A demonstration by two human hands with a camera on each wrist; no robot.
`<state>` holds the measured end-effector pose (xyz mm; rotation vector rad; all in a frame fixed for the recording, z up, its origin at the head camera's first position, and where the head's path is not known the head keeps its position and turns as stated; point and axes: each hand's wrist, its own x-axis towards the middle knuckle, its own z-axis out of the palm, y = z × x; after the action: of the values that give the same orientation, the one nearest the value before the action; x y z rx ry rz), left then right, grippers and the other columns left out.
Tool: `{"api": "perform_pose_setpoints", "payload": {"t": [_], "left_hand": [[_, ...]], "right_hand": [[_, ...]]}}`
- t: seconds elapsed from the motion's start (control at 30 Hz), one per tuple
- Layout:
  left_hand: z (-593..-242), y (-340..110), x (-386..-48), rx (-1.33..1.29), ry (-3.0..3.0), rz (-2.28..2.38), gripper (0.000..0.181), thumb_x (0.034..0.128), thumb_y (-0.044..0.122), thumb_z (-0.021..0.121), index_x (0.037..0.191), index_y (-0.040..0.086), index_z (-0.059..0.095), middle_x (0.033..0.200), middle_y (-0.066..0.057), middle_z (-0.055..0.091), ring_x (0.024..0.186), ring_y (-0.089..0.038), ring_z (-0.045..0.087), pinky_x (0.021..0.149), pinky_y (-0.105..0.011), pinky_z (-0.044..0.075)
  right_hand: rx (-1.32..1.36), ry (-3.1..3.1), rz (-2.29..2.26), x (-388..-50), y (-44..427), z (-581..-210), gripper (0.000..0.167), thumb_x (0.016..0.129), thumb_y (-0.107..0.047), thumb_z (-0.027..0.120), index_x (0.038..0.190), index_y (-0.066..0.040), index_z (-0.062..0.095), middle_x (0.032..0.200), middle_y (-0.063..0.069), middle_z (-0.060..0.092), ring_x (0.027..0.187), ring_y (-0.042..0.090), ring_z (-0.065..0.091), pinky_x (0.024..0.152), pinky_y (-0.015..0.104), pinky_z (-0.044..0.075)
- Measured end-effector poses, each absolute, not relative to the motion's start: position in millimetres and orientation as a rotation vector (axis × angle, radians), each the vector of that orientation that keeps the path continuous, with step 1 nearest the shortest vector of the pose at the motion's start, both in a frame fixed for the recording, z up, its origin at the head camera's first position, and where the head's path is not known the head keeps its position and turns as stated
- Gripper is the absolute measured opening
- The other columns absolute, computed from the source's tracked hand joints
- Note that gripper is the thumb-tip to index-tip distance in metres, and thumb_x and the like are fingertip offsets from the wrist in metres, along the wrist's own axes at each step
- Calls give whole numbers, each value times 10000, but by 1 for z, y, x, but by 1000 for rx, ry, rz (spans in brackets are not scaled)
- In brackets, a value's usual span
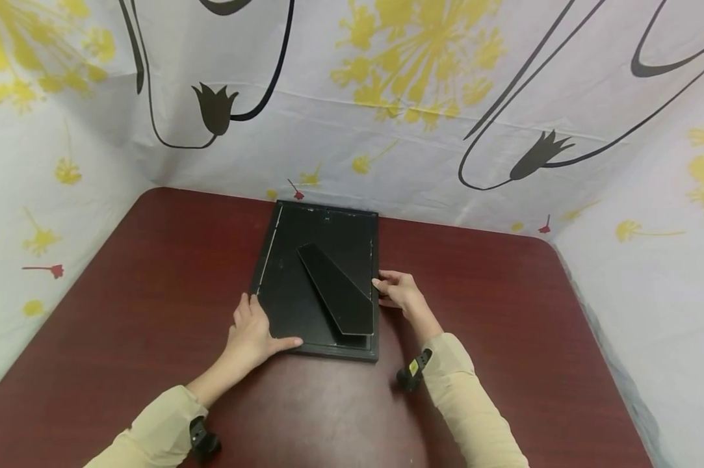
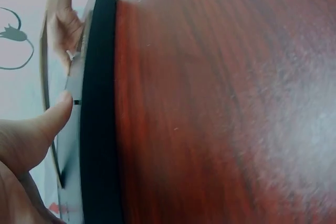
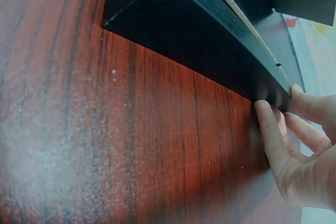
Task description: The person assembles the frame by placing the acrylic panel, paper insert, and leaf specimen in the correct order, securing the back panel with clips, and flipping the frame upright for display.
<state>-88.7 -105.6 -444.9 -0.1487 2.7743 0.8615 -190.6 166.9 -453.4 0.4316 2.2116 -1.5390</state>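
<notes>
A black picture frame [image 1: 287, 260] lies with its back up on the table. Its black easel stand [image 1: 340, 296] slants across the back panel, the wide end near the front right corner. At the front left corner my left hand [image 1: 249, 335] holds the frame, thumb laid over the front edge and fingers along the left side. My right hand [image 1: 403, 296] grips the right side. In the right wrist view, the thumb of the right hand [image 3: 310, 145] is on the upper edge and the fingers are against the side wall. The frame's front face is hidden.
A dark red wooden table [image 1: 170, 286] with rounded far corners surrounds the frame. Behind it and at both sides hangs white cloth [image 1: 305, 149] with yellow and black flower prints. A small black device [image 1: 413, 372] sits on the right wrist, another [image 1: 202, 441] on the left.
</notes>
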Motion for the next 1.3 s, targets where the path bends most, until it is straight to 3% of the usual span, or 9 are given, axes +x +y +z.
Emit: {"api": "perform_pose_setpoints", "payload": {"t": [0.33,0.47,0.77,0.93,1.0,1.17,1.3], "left_hand": [[-440,-97,-94,-112,2796,879,1131,701,435,758,1367,-200,100,1451,-370,-20,1331,-519,79,923,-733,281],[-435,-94,-99,-142,2783,897,1107,706,403,764,1375,-184,106,1448,-365,-32,1331,-510,55,913,-748,255],[-425,-89,-112,-264,2728,921,1185,647,375,810,1434,-54,35,1459,-304,-15,1324,-458,64,936,-686,253],[-432,-108,-117,-278,2677,1005,1252,630,440,800,1446,-16,-32,1430,-327,100,1286,-470,154,952,-636,270],[-435,-121,-121,-257,2636,1060,1179,681,450,757,1440,-42,1,1397,-355,158,1264,-493,194,983,-635,277],[-445,-154,-137,-125,2437,1310,783,887,315,579,1409,-100,169,1352,-349,299,1216,-467,364,966,-528,415],[-453,-172,-149,-63,2260,1390,685,914,214,549,1422,-65,182,1398,-303,293,1223,-411,413,943,-444,466]], "right_hand": [[403,2250,-1550,-194,170,-441,460,903,-153,574,1340,-66,458,1181,176,552,954,159,597,759,298,573],[405,2257,-1555,-195,170,-436,461,900,-149,577,1339,-74,462,1204,190,559,903,140,605,761,293,573],[407,2250,-1591,-198,174,-433,456,898,-144,579,1335,-78,468,1231,209,565,801,75,614,763,294,572],[396,2243,-1585,-198,172,-438,458,892,-152,590,1329,-73,476,1156,183,601,750,58,604,724,280,578],[395,2244,-1578,-198,171,-442,456,891,-153,592,1326,-72,480,1111,155,615,737,60,595,708,273,579],[412,2239,-1567,-193,169,-450,453,888,-147,597,1320,-72,487,1097,151,610,746,82,587,694,273,578],[378,2221,-1547,-189,172,-456,474,898,-149,582,1348,-81,451,1155,170,591,801,87,606,738,285,575]]}}
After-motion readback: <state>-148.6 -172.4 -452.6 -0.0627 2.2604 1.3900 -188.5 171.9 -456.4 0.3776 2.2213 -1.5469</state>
